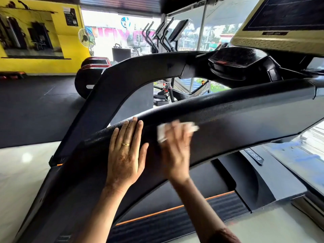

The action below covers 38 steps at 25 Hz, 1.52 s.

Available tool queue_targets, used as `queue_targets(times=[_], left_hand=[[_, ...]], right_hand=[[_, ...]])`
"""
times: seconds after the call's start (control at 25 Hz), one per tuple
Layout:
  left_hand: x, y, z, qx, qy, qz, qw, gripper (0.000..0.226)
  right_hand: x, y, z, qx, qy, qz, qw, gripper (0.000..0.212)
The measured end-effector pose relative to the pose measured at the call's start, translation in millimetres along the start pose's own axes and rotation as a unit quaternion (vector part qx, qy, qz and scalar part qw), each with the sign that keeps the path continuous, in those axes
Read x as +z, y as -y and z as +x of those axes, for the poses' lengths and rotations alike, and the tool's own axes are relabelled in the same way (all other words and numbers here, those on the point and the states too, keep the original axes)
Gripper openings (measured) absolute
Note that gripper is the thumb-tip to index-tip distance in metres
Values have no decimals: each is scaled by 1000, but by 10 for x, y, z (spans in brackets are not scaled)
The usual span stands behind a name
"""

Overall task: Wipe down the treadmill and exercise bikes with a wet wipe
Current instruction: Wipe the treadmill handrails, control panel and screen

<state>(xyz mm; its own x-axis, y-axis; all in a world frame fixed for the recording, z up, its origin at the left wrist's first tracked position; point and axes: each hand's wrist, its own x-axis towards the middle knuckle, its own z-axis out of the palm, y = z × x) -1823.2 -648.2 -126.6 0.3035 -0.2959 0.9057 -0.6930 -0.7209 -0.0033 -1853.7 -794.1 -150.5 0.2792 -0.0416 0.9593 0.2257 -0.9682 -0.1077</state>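
A black treadmill side handrail [236, 120] runs diagonally across the view from lower left to upper right. My left hand [125, 155] lies flat on the rail with fingers spread and a gold ring on one finger; it holds nothing. Just to its right, my right hand [177, 151] is blurred and presses a white wet wipe [162, 132] against the rail's side face. The treadmill console [284, 23] sits at the upper right, and the second handrail [140, 71] arches behind. An exercise bike [189, 92] shows through the gap between the rails.
The treadmill belt [184, 218] with an orange edge stripe lies below my arms. Elliptical machines [163, 35] stand by the glass front at the back. A yellow wall with a mirror [29, 34] and a fan [85, 38] is at the left, above dark floor mats [35, 106].
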Motion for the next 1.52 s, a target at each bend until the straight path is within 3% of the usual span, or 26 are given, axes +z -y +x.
queue_targets(times=[0.04, 0.12, 0.2, 0.28, 0.32, 0.36, 0.44, 0.52, 0.56, 0.6, 0.68, 0.72, 0.76, 0.84, 0.88, 0.96, 1.04, 1.16, 1.2, 1.32, 1.36, 1.44, 1.52], left_hand=[[-1, 13, -43, 11, 1, 6, 1000, 51], [-8, 75, -114, 35, -2, 16, 999, 50], [-10, 129, -211, 41, -2, 22, 999, 50], [11, 118, -334, 29, 2, 30, 999, 52], [26, 104, -398, 22, 3, 34, 999, 53], [46, 92, -451, 16, 4, 37, 999, 55], [72, 106, -523, 17, 3, 42, 999, 57], [95, 144, -551, 25, -4, 55, 998, 58], [109, 152, -563, 26, -7, 63, 998, 59], [127, 146, -574, 23, -12, 71, 997, 59], [172, 105, -598, 11, -24, 79, 997, 60], [190, 77, -609, 4, -28, 79, 996, 60], [208, 53, -621, -2, -31, 77, 997, 60], [237, 30, -660, -7, -30, 65, 997, 60], [248, 30, -693, -5, -26, 58, 998, 60], [267, 57, -775, 6, -21, 61, 998, 60], [285, 90, -842, 22, -18, 80, 996, 60], [320, 43, -875, 12, -17, 75, 997, 59], [331, 3, -872, 2, -20, 63, 998, 59], [378, -101, -857, -18, -18, 17, 1000, 57], [397, -122, -862, -13, -18, 12, 1000, 56], [458, -186, -860, 17, -19, 22, 999, 56], [530, -300, -837, 50, -15, 22, 998, 60]], right_hand=[[31, 81, -131, -84, 34, -4, 996, 37], [-5, -139, -222, -123, 50, -51, 990, 36], [-96, -386, -193, 13, -9, -71, 997, 38], [-98, -372, -93, 185, -93, -11, 978, 44], [-32, -250, -86, 194, -99, 21, 976, 45], [43, -102, -132, 141, -75, 37, 986, 43], [149, 38, -421, -44, 9, 30, 999, 37], [113, -243, -746, -129, 63, -26, 989, 37], [47, -421, -869, -102, 68, -54, 991, 37], [-20, -545, -917, -22, 53, -67, 996, 38], [-88, -627, -725, 191, -49, -37, 980, 41], [-65, -544, -539, 244, -90, -10, 965, 41], [-12, -394, -379, 225, -95, 11, 970, 40], [112, -80, -328, 19, -5, 22, 1000, 37], [144, -23, -471, -82, 49, 23, 995, 36], [71, -223, -828, -159, 108, -17, 981, 34], [-72, -557, -989, -74, 78, -66, 992, 37], [-111, -662, -642, 200, -59, -23, 978, 43], [-46, -560, -558, 195, -64, -4, 979, 42], [111, -271, -879, -67, 68, 17, 995, 35], [91, -291, -1061, -104, 101, 6, 989, 34], [-8, -519, -1220, -49, 91, -32, 994, 35], [-86, -783, -1064, 133, -15, -38, 990, 40]])
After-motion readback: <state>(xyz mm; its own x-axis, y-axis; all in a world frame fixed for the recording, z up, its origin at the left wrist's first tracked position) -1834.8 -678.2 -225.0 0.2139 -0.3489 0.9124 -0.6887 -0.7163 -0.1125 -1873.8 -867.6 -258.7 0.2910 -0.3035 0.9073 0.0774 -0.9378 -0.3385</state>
